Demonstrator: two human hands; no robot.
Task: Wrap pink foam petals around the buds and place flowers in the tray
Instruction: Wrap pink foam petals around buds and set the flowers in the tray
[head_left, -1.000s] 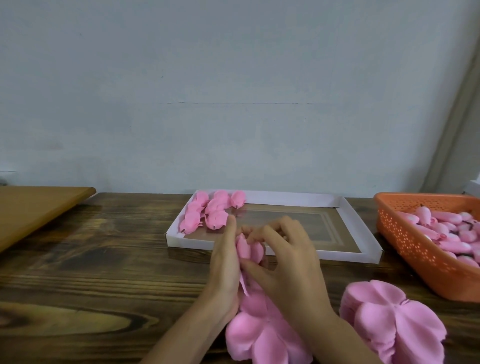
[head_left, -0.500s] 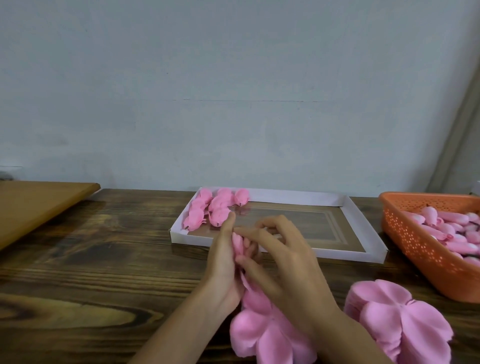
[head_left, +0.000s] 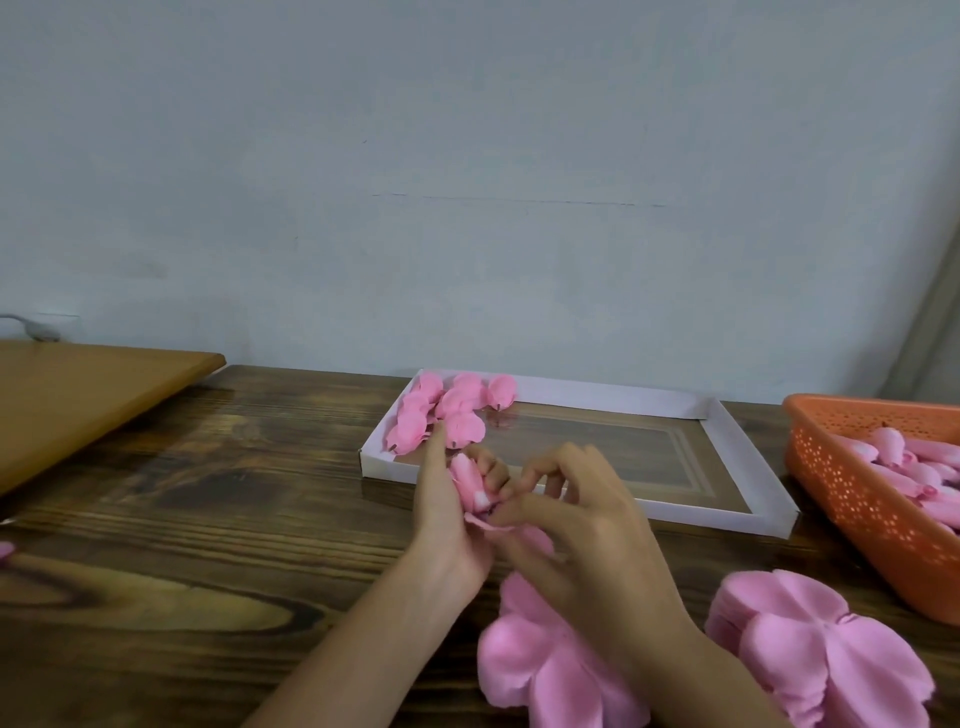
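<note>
My left hand (head_left: 447, 512) grips a small pink bud (head_left: 469, 480) upright, just in front of the white tray (head_left: 748, 467). My right hand (head_left: 587, 525) pinches a pink foam petal piece (head_left: 493, 521) at the base of the bud, its fingers curled over it. Several wrapped pink flowers (head_left: 447, 410) lie in the tray's far left corner. Two stacks of flat foam petals sit near me: one (head_left: 540, 670) under my right wrist, the other (head_left: 831, 660) at the lower right.
An orange perforated basket (head_left: 852, 499) with several pink buds stands at the right. A light wooden board (head_left: 78, 395) lies at the left. A small pink scrap (head_left: 5, 550) shows at the left edge. The wall runs close behind the dark wooden table (head_left: 208, 519).
The bud now stands more exposed between my fingers. My right hand has shifted lower, pinching the petal at the bud's base. The camera has tilted slightly.
</note>
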